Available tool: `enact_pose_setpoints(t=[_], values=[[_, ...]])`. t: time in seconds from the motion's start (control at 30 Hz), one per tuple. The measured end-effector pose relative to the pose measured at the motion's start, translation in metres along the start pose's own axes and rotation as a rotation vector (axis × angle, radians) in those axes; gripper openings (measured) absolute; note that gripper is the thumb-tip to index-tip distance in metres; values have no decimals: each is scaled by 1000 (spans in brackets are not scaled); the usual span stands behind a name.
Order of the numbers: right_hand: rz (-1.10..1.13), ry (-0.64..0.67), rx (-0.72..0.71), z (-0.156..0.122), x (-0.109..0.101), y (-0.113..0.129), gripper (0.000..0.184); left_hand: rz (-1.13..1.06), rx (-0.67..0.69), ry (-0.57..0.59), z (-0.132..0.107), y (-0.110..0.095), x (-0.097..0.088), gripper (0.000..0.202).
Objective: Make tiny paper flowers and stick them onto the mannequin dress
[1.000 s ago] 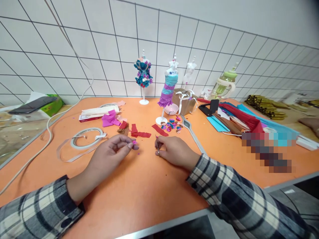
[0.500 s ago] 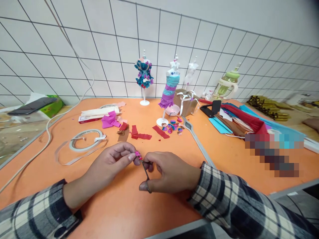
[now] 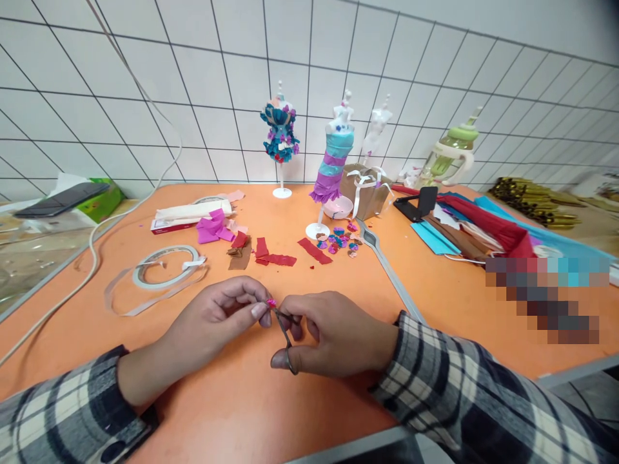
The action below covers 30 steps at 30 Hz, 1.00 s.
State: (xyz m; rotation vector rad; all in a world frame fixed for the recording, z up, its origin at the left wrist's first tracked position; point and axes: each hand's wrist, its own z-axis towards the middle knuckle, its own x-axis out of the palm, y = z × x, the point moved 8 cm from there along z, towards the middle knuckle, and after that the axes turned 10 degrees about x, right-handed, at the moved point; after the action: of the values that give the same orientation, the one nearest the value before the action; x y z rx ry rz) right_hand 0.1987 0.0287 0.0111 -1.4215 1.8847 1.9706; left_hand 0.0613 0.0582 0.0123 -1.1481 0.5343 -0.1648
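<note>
- left hand has thumb and fingertips pinched together on a tiny pink scrap; most of the scrap is hidden in the grip, only a bit pokes out on the right-hand side
- right hand is holding small scissors; thumb looks to be in one ring, curled fingers at the other handle, and the handles are spread apart
- the relation that matters here: the scrap sits at the left fingertips, so the left is the nearer hand; it lies to the left of the right hand and slightly farther out; the scissors' long axis slants up and left from the thumb ring, tips right at the scrap; can't tell if metal is actually touching paper, too small
- both hands are just above the orange table, almost meeting
- just beyond them: a red strip lying flat, with a pile of little colored petals past it, near the foot of the striped dress form
- off to the left, a tape roll lies flat; crumpled magenta paper is farther back
</note>
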Motion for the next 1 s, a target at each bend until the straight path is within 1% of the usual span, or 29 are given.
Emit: enact_pose_setpoints(t=[0.17, 0.37, 0.63, 0.87, 1.0], values=[[-20, 16, 13, 0, -2, 0, 34, -53, 15, -22, -1, -3, -2, 16], [-20, 7, -15, 1, -1, 0, 35, -75, 43, -45, -2, -3, -2, 8], [-40, -29, -63, 1, -2, -4, 31, -45, 62, -56, 0, -5, -4, 5], [-60, -5, -21, 1, -1, -4, 35, -23, 45, -46, -1, -1, -5, 5], [-49, -2, -27, 1, -1, -5, 31, -20, 35, -41, 0, -1, -5, 5]])
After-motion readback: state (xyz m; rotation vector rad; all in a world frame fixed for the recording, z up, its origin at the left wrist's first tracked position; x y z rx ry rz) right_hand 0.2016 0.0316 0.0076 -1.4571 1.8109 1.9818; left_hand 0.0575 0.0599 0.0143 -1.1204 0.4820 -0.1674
